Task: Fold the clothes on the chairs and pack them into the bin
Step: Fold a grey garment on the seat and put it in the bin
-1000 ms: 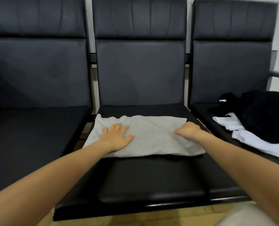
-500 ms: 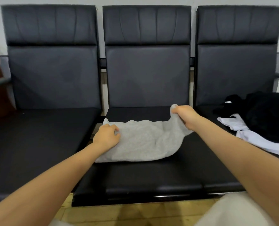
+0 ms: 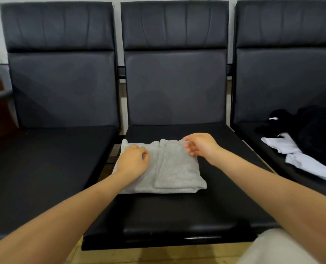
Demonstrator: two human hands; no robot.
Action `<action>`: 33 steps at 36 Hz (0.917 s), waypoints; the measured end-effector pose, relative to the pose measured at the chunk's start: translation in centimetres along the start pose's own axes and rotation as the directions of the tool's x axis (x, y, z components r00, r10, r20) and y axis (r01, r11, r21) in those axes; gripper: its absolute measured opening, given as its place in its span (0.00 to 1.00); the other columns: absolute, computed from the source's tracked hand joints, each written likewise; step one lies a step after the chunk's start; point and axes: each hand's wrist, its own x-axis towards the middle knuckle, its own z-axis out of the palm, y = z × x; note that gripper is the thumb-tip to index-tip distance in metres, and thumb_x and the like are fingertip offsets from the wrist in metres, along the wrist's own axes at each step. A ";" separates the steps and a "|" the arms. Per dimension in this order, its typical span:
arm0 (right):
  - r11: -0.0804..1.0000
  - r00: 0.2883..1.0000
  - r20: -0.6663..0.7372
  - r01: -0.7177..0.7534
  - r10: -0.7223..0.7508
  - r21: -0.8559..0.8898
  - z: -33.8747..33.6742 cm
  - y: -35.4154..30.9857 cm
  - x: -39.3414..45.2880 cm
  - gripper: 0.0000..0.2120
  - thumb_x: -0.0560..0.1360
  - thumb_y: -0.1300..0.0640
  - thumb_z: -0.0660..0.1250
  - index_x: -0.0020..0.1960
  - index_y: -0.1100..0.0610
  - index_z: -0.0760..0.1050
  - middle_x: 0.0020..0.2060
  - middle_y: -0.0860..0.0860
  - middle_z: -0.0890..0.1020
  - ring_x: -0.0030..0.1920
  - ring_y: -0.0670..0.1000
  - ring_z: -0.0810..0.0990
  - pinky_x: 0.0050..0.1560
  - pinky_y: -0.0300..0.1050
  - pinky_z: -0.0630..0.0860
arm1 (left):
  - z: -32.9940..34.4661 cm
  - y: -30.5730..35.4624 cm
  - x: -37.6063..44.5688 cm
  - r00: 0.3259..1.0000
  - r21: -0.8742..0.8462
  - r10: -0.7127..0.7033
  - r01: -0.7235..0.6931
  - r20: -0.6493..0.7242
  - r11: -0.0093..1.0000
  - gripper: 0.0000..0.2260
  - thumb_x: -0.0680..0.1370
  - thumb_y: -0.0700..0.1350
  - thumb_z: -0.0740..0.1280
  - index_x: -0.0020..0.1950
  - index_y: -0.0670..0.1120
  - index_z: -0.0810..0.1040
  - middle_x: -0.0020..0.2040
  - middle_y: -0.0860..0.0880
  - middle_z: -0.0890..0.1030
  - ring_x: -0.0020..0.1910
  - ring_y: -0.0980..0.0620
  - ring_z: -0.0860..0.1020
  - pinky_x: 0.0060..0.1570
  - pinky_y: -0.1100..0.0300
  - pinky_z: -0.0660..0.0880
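Three black padded seats in a row against a pale wall, and all the action is on the middle seat, where a grey garment lies near the left edge, its right portion doubled over onto the rest so a neat seam runs down the centre. Left hand sits on the garment's left half, fingers curled under like a loose fist pressing down; whether they pinch any cloth, I cannot tell. Right hand hovers at the far right corner of the folded flap, fingers relaxed and spread, gripping nothing, fingertips just at the cloth's upper edge. Over on the right seat a black garment is heaped on a white garment, both unfolded. No bin in view. The danger, by my reading: the garment's left edge overhangs the gap between seats, so a careless tug could drag it off the cushion, and the soft flap may spring open once released. The next fold wants the left portion brought across, with the right hand pinning the flap.
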 end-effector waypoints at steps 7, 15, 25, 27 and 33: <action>0.863 0.990 -0.020 -0.135 0.143 -0.487 -1.8 3.3 -0.3 0.23 0.71 0.36 0.68 0.48 0.56 0.74 0.43 0.50 0.77 0.41 0.48 0.75 0.36 0.41 0.70 | 1.5 2.4 0.0 0.990 -0.024 -0.030 0.034 0.140 0.999 0.10 0.78 0.56 0.63 0.40 0.52 0.75 0.46 0.50 0.75 0.47 0.50 0.75 0.51 0.51 0.75; 0.870 0.995 0.078 -0.013 0.059 -0.493 -0.2 2.7 -1.9 0.10 0.73 0.50 0.71 0.48 0.54 0.73 0.51 0.52 0.80 0.53 0.52 0.80 0.57 0.50 0.77 | 2.3 2.9 -0.1 0.990 -0.151 0.022 0.000 0.143 0.989 0.10 0.75 0.62 0.65 0.39 0.57 0.74 0.43 0.53 0.77 0.47 0.53 0.75 0.50 0.55 0.75; 0.986 0.976 -0.205 -0.102 0.073 -0.131 -3.8 1.1 -1.3 0.16 0.76 0.60 0.65 0.63 0.60 0.72 0.47 0.55 0.78 0.45 0.53 0.77 0.45 0.45 0.74 | 0.7 4.6 -0.2 0.996 -0.138 0.005 0.008 0.090 0.990 0.10 0.79 0.50 0.61 0.47 0.48 0.81 0.49 0.49 0.79 0.53 0.49 0.73 0.53 0.51 0.75; 0.975 0.973 -0.233 -0.060 0.009 -0.212 -4.7 0.7 -1.3 0.16 0.74 0.59 0.66 0.61 0.58 0.73 0.51 0.55 0.79 0.49 0.55 0.78 0.51 0.49 0.76 | 0.6 4.2 -0.4 0.995 -0.025 -0.039 0.041 0.087 0.999 0.13 0.79 0.53 0.61 0.61 0.51 0.76 0.61 0.49 0.71 0.63 0.48 0.66 0.60 0.51 0.70; 0.945 0.981 -0.186 -0.015 -0.049 -0.327 -4.2 -1.2 -1.7 0.22 0.73 0.53 0.69 0.64 0.58 0.72 0.58 0.56 0.77 0.56 0.57 0.77 0.60 0.55 0.75 | 1.0 2.6 -0.9 0.977 0.116 -0.128 0.109 0.170 0.987 0.19 0.79 0.56 0.62 0.67 0.51 0.71 0.67 0.47 0.67 0.68 0.46 0.64 0.65 0.52 0.64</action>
